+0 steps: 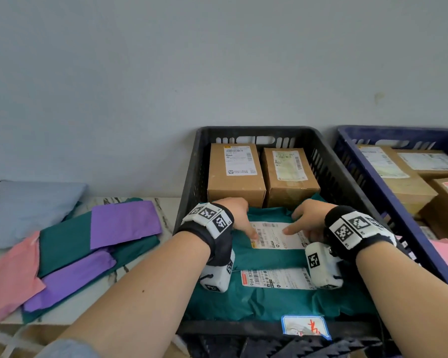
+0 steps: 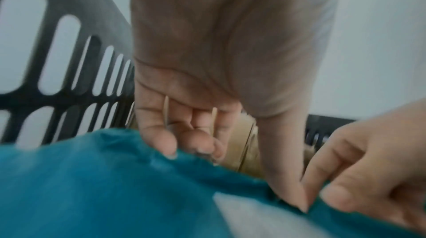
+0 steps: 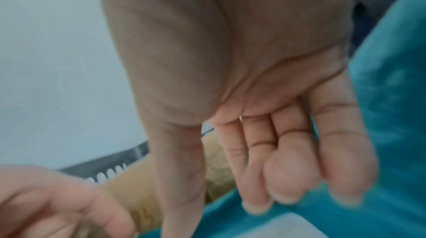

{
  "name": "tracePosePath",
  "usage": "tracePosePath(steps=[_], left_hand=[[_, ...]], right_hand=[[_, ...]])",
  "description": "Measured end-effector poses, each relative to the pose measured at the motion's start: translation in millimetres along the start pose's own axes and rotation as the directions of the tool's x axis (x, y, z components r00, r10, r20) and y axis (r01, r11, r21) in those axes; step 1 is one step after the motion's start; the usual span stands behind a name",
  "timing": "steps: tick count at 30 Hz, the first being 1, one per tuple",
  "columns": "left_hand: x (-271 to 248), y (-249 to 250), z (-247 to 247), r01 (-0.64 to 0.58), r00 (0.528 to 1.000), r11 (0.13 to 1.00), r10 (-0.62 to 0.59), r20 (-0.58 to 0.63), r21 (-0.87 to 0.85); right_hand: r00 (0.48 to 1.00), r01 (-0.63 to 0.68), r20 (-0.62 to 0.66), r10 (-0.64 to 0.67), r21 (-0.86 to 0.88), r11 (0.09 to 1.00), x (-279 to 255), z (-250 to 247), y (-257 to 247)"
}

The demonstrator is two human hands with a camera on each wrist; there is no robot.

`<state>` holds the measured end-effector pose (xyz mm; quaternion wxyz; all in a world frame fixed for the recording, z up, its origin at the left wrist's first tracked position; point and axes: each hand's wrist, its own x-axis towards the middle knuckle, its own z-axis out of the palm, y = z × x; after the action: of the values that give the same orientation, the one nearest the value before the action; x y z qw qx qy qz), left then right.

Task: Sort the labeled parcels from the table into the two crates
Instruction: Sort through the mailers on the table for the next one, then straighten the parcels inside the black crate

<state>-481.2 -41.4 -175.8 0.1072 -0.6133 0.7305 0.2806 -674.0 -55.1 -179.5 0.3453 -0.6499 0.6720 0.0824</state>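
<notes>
While the left hand (image 1: 237,215) and right hand (image 1: 305,218) pinch the far edge of the teal bag (image 1: 267,215) inside the black crate (image 1: 192,182), slack film could bunch against the boxes (image 1: 236,177), covering its label (image 1: 274,239).

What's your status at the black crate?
Left hand and right hand grip teal parcel, thumbs on label. Parcel lies in black crate. Nothing in the way.

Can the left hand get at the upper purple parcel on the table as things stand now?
Probably yes, after lifting: the left hand holds a teal parcel inside the black crate, whose left wall stands between it and the purple parcel. Nothing covers that parcel.
</notes>
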Motion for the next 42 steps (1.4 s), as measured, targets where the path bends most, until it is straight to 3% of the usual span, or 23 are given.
tracePosePath(steps=[4, 9, 13, 19, 25, 29, 33, 42], left_hand=[[-24.1, 4.9, -43.5, -0.095, 0.985, 0.944, 0.043, -0.169, -0.316], [-63.4, -19.5, -89.3, -0.224, 0.925, 0.702, -0.066, -0.374, -0.676], [-93.4, -57.7, -95.5, -0.301, 0.879, 0.551, -0.155, -0.451, -0.778], [-134.6, -151.0, -100.8, -0.315, 0.810, 0.484, -0.312, -0.498, -0.816], [-168.9, -258.6, -87.8, -0.291, 0.764, 0.379, -0.460, -0.452, -0.878], [-189.1, -330.7, -76.6, -0.274, 0.738, 0.261, -0.561, -0.376, -0.926], [-206.8, -404.0, -61.7, -0.261, 0.708, 0.140, -0.645, -0.288, -0.955], [-223.7, -539.3, 2.0, -0.101, 0.652, -0.048, -0.758, -0.030, -0.994]], right_hand=[[0.990, 0.133, -0.088, -0.114, 0.250, 0.959, -19.8, -19.2, -23.1], [0.909, 0.403, -0.303, -0.287, 0.454, 0.795, -44.2, -31.1, -68.8], [0.854, 0.518, -0.369, -0.367, 0.548, 0.656, -55.6, -24.0, -119.6], [0.804, 0.590, -0.352, -0.479, 0.568, 0.574, -60.8, 10.4, -210.1], [0.801, 0.580, -0.271, -0.533, 0.572, 0.581, -48.2, 61.5, -305.1], [0.818, 0.547, -0.192, -0.542, 0.553, 0.629, -35.1, 104.1, -362.4], [0.847, 0.489, -0.112, -0.519, 0.547, 0.680, -16.5, 149.8, -408.5], [0.915, 0.267, 0.128, -0.383, 0.518, 0.812, 29.8, 267.4, -481.2]])
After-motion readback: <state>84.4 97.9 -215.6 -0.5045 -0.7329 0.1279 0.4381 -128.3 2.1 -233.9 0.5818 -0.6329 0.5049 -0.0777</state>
